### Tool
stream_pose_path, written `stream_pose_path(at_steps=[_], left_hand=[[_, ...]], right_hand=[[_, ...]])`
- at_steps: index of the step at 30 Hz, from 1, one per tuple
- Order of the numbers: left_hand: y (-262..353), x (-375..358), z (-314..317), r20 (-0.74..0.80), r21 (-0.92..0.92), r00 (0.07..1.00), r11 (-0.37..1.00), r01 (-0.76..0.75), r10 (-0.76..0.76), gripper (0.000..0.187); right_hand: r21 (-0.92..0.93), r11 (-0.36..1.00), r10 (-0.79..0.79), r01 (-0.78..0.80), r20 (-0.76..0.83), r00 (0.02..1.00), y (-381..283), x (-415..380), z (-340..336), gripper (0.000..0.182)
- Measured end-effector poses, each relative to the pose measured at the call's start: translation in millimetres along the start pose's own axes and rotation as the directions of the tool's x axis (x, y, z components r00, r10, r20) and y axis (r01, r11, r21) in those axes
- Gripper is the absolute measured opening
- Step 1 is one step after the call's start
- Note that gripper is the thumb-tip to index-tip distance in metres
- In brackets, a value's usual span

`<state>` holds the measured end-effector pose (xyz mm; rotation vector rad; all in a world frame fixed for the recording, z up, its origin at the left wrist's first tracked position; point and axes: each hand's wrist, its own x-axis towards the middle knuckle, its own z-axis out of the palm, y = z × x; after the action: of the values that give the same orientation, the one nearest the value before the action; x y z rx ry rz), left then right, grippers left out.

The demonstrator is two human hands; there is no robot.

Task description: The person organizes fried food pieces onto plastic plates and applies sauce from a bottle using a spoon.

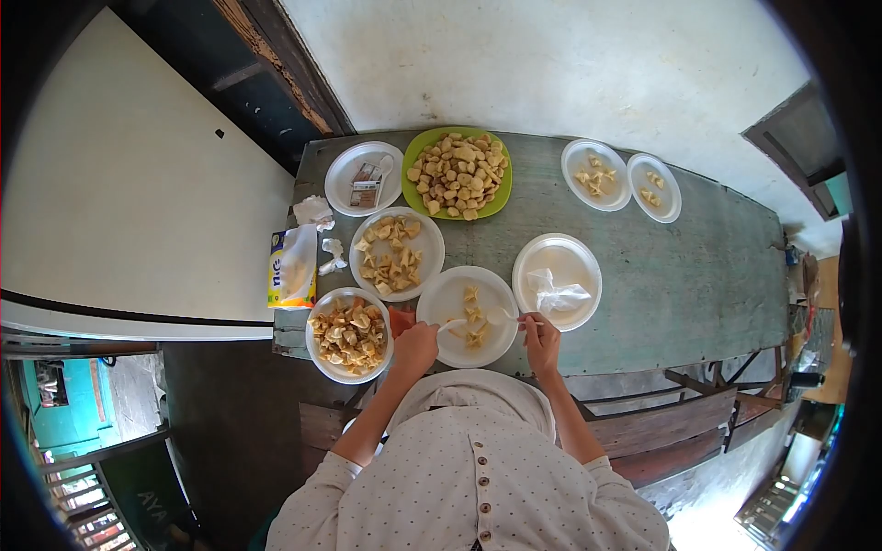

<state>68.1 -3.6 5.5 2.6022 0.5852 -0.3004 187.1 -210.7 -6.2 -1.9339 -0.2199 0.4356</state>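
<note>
Head camera, looking down: the fingers curl over the handles of both white utensils, so how much of each lies in the grip is hidden, and I can't quite make out the working ends. A red item (401,320) is partly covered by the plates around it. The shirt and lap cut across the near edge of the counter (671,294).

The yellowish pieces (473,317) sit on a round white plate (443,301) between the two hands, small and angular, some folded-looking, scattered down the middle with plenty of bare plate around them.

The left hand (417,349) is closed around one white utensil (452,324), at the plate's left edge. The right hand (540,343) is partly closed, fingers pinching the other white utensil (507,317), which reaches in over the plate from the right.

Just left of the left hand is a heaped white bowl (314,347); beyond that hand lies a plate of pale chunks (430,248). Farther off stands a green dish (504,195), piled high. Just beyond the right hand, a crumpled white sheet (557,296) rests on another white plate (560,250).
</note>
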Motion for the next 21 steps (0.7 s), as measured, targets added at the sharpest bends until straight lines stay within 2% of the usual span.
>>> stream_pose_path(at_steps=[2, 4, 7, 21], left_hand=[[-1.9, 4.2, 6.2, -0.012, 0.005, 1.0, 1.0, -0.003, 0.003, 0.02], [-1.2, 7.0, 10.0, -0.027, 0.009, 1.0, 1.0, -0.009, 0.009, 0.02], [-1.1, 7.4, 13.3, -0.042, -0.006, 0.999, 1.0, -0.014, 0.014, 0.021], [0.2, 9.0, 11.5, -0.022, -0.005, 1.0, 1.0, -0.008, 0.008, 0.021]], right_hand=[[0.03, 0.999, 0.011, -0.011, 0.004, 1.0, -1.8, 1.6, 3.3, 0.023], [-0.052, 0.997, -0.047, 0.049, 0.028, 0.998, 1.6, 4.7, 7.3, 0.022], [-0.015, 0.991, -0.13, 0.13, 0.007, 0.991, 3.3, 3.8, 11.4, 0.021], [0.004, 0.993, -0.115, 0.115, 0.002, 0.993, 3.1, 3.4, 9.9, 0.021]])
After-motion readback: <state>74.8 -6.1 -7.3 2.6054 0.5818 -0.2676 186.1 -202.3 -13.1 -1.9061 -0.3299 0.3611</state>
